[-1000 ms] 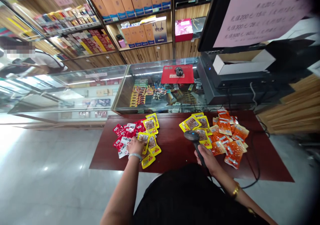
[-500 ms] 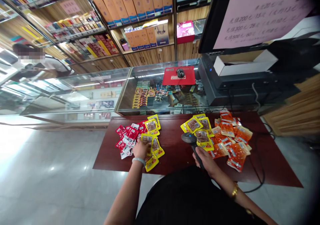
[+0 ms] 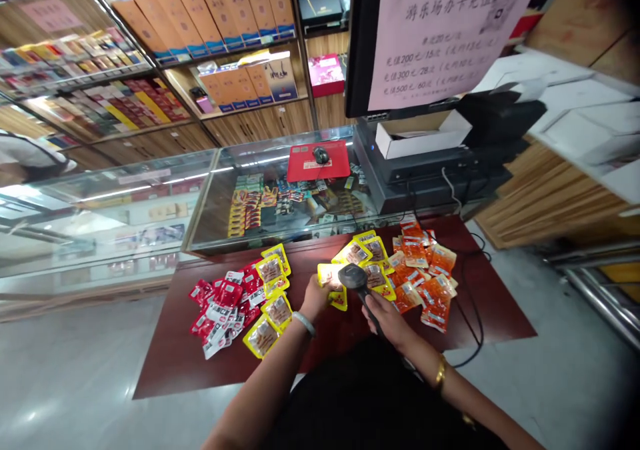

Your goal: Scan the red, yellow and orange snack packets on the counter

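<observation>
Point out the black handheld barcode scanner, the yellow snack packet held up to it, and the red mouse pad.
Black handheld barcode scanner (image 3: pixel 353 277): head view, its head.
Yellow snack packet (image 3: pixel 330 278): head view, its face.
Red mouse pad (image 3: pixel 305 162): head view, bare left part.

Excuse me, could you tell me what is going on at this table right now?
A person stands at a dark red table in a shop. The left hand holds a yellow snack packet up under the head of a barcode scanner, which the right hand grips by its handle. To the left lie red packets with some yellow ones; to the right lies a pile of yellow and orange packets. A glass counter stands behind.
</observation>
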Demonstrator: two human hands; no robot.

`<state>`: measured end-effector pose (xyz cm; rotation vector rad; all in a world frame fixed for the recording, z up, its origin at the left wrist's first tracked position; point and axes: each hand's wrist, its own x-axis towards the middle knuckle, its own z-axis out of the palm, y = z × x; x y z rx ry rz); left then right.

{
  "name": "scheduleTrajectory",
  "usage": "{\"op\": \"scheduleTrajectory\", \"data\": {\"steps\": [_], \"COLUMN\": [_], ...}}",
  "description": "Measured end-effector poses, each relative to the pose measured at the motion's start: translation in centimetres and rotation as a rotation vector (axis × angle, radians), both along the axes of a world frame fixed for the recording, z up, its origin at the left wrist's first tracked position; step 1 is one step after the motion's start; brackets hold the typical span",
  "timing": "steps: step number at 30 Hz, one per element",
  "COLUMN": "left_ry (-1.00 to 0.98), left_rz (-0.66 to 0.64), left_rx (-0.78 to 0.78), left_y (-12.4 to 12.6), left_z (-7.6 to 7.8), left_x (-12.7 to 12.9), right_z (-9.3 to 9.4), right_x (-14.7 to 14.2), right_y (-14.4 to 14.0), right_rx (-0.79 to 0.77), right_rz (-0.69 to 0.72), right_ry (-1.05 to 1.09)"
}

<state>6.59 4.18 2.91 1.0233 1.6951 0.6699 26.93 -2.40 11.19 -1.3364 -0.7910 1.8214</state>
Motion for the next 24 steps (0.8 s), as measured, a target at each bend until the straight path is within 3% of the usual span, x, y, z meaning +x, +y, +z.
{"op": "scheduleTrajectory", "data": {"steps": [4, 9, 12, 15, 18, 21, 24], "left_ry": [0.011, -0.284, -0.314, -0.246, -0.103, 0.242, 0.68], "left_rz": [0.041, 0.112, 0.17, 0.171, 0.068, -0.013, 0.019], "left_rx": [0.008, 0.057, 0.074, 0.1, 0.116, 0.084, -0.001], "left_y": [1.4, 3.9, 4.9, 4.3, 1.7, -2.2, -6.1], "left_z": [-0.6, -1.9, -2.7, -3.0, -2.4, -0.7, 1.4], "left_x": [2.8, 6.3, 6.6, 4.8, 0.9, -4.1, -8.6], "right_z": [-0.3, -1.3, -1.7, -1.7, -1.5, -1.3, -1.0], "right_x": [1.5, 2.5, 2.6, 2.4, 2.0, 1.4, 0.4], "right_y": [-0.3, -1.1, -1.3, -1.3, -1.5, -1.6, -1.8], "right_rx": [-0.038, -0.071, -0.082, -0.075, -0.064, -0.089, -0.103], "right_rz": [-0.049, -0.118, -0.116, -0.095, -0.056, -0.036, -0.001], "right_ry": [0.0, 0.006, -0.003, -0.019, -0.019, -0.042, -0.063]}}
